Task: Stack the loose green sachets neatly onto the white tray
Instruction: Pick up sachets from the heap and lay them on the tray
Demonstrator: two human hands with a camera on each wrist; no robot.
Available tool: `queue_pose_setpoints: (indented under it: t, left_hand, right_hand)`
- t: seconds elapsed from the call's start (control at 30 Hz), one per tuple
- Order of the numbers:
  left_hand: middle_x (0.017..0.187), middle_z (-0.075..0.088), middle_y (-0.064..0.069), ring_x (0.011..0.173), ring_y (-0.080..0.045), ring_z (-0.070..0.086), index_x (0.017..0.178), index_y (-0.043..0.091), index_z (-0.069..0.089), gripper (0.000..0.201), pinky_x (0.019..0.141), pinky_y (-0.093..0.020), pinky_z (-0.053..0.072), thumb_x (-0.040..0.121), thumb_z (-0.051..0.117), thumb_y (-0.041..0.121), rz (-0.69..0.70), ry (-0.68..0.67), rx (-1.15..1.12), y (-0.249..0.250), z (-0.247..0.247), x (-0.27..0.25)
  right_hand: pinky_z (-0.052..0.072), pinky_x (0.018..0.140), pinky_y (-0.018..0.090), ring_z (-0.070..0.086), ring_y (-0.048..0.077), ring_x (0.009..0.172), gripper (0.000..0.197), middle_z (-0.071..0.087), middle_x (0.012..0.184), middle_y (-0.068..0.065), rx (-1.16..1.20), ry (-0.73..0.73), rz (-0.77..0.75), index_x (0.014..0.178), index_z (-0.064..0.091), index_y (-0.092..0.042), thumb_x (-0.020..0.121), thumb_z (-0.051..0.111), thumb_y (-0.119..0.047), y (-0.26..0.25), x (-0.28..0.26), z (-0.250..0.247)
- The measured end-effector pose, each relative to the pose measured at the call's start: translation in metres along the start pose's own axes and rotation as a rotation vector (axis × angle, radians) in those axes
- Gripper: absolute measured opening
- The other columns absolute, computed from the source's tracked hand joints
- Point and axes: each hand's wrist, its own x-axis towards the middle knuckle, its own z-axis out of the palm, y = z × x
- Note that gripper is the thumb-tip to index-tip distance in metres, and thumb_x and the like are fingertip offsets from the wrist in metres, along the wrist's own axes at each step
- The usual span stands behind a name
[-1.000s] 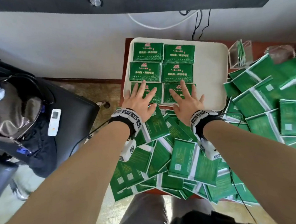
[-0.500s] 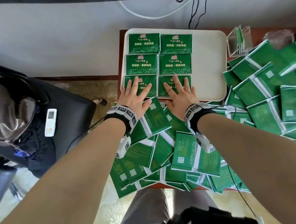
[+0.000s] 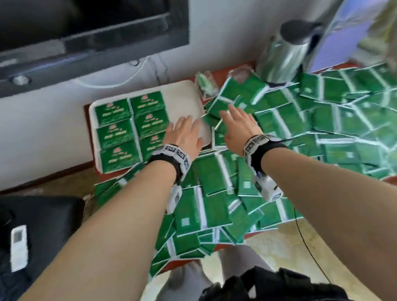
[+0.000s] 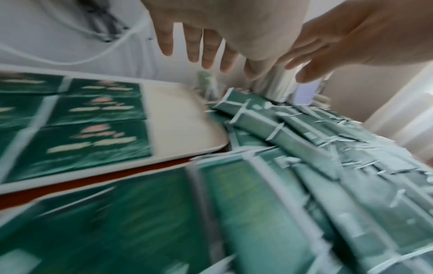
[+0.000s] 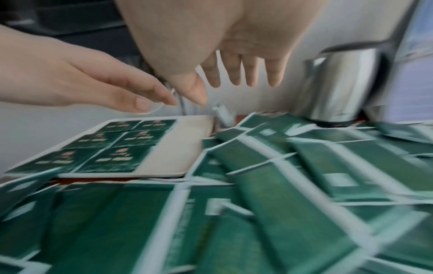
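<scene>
1. Six green sachets (image 3: 131,129) are lying flat in a tidy grid, two across and three deep, filling the left part of the white tray (image 3: 180,98); the tray's right part is showing bare.
2. A big heap of loose sachets (image 3: 307,125) is spreading over the table to the right of the tray and along its near edge, many overlapping and some hanging off the near side.
3. The left hand (image 3: 184,137) is hovering palm down over the tray's near right corner, fingers straight and slightly spread, holding nothing.
4. The right hand (image 3: 239,127) is reaching just beside it over the heap at the tray's right edge, fingers likewise spread and empty.
5. A shiny metal kettle (image 3: 284,56) is standing at the far side of the heap.
6. A small clear holder (image 3: 206,84) is sitting by the tray's far right corner.
7. A dark screen (image 3: 81,29) is hanging on the wall at far left.
8. A white remote (image 3: 18,247) is lying on a black bag (image 3: 46,220) at near left.
</scene>
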Motion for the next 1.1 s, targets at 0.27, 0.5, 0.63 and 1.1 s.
queue_pose_setpoints:
  t: [0.27, 0.5, 0.63, 1.1]
  left_hand:
    - [0.160, 0.029, -0.010, 0.148, -0.028, 0.025, 0.151, 0.016, 0.034, 0.059, 0.117, -0.050, 0.027, 0.100, 0.043, 0.045, 0.159, 0.102, -0.045, 0.238, -0.040, 0.078]
    - [0.162, 0.025, -0.010, 0.149, -0.027, 0.022, 0.154, 0.014, 0.030, 0.061, 0.119, -0.050, 0.026, 0.102, 0.039, 0.044, 0.121, 0.065, -0.031, 0.393, -0.038, 0.112]
    - [0.163, 0.025, -0.010, 0.149, -0.026, 0.023, 0.153, 0.014, 0.031, 0.059, 0.118, -0.051, 0.028, 0.102, 0.039, 0.044, 0.128, 0.056, -0.025, 0.448, -0.042, 0.132]
    - [0.151, 0.043, -0.003, 0.140, -0.024, 0.037, 0.144, 0.017, 0.044, 0.056, 0.113, -0.048, 0.035, 0.091, 0.056, 0.005, 0.440, -0.134, 0.254, 0.541, -0.006, 0.276]
  right_hand:
    - [0.020, 0.120, 0.052, 0.019, 0.032, 0.149, 0.071, 0.016, 0.163, 0.014, 0.011, 0.125, 0.262, 0.156, 0.022, -0.016, 0.090, 0.049, -0.014, 0.229, -0.093, -0.051]
    - [0.017, 0.122, 0.051, 0.015, 0.029, 0.151, 0.074, 0.014, 0.165, 0.011, 0.039, 0.111, 0.338, 0.157, 0.019, -0.020, 0.090, 0.048, -0.010, 0.407, -0.165, -0.062]
    - [0.019, 0.122, 0.051, 0.016, 0.031, 0.150, 0.075, 0.015, 0.164, 0.011, 0.080, 0.103, 0.396, 0.157, 0.019, -0.020, 0.089, 0.047, -0.007, 0.475, -0.181, -0.064]
    - [0.050, 0.093, 0.044, 0.053, 0.038, 0.115, 0.042, 0.053, 0.126, 0.019, 0.198, 0.037, 0.548, 0.133, 0.051, -0.005, 0.090, 0.053, -0.008, 0.617, -0.127, -0.033]
